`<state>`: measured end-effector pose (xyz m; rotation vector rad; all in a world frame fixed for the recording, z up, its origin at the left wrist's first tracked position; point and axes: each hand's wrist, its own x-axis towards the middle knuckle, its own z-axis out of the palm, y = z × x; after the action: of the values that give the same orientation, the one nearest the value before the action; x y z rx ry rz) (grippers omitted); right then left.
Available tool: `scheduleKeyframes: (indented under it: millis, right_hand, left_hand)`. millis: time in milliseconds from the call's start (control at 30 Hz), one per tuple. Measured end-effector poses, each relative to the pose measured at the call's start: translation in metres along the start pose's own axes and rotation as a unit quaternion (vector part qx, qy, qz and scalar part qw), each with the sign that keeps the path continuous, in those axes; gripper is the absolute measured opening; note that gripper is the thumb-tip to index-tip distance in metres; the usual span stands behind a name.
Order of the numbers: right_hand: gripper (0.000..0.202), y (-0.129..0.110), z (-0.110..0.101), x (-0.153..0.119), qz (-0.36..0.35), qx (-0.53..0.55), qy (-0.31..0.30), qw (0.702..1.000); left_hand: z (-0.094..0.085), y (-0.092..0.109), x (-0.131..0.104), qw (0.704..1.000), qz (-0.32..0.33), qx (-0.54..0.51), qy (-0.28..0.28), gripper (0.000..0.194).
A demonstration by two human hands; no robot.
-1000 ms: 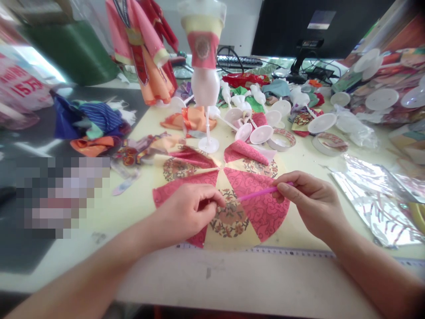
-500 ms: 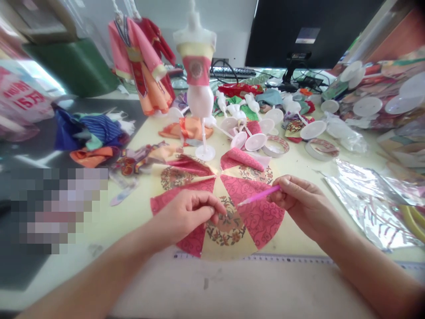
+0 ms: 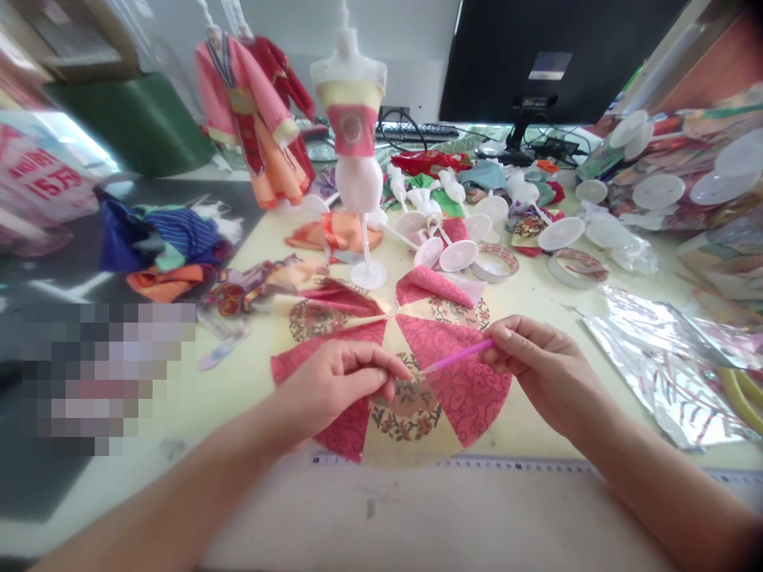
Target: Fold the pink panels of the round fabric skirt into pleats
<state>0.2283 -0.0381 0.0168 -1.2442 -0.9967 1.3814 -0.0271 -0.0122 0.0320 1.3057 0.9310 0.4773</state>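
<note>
My left hand (image 3: 342,377) rests over a round skirt piece (image 3: 456,381) of alternating pink and cream flower-printed panels. Its fingers are loosely curled, with the index finger stretched out and its tip apart from the thumb. Any tiny item at that fingertip is too small to make out. Between the fingers of my right hand (image 3: 528,357) is a slim pink pen-like stick (image 3: 458,355). The pale tip of the stick points left, close to my left index fingertip; I cannot tell whether they touch. Folded pink cloth (image 3: 438,287) lies on the skirt's far side.
A ruler (image 3: 524,466) lies along the near side. Behind the skirt stands a small white mannequin (image 3: 359,179) in a pink-and-cream top. Tape rolls (image 3: 577,270), white stands (image 3: 458,256) and fabric scraps surround it. Shiny foil sheets (image 3: 661,381) lie at right.
The pink stick has shifted slightly left and down, its tip coming nearer my left index finger. My left index fingertip has moved a little right and up.
</note>
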Motion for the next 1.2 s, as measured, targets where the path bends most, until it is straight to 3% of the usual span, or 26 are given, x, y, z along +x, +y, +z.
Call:
scheduleKeyframes:
  millis: [633, 1200]
  right_hand:
    - [0.021, -0.0014, 0.0006, -0.0029, -0.012, -0.024, -0.010, 1.000]
    - [0.023, 0.0012, -0.0005, -0.0025, -0.039, -0.067, 0.003, 0.997]
  left_hand:
    - [0.0028, 0.0022, 0.0014, 0.994, -0.031, 0.101, 0.013, 0.023]
    - [0.0054, 0.0026, 0.0006, 0.986, -0.006, 0.162, 0.026, 0.029]
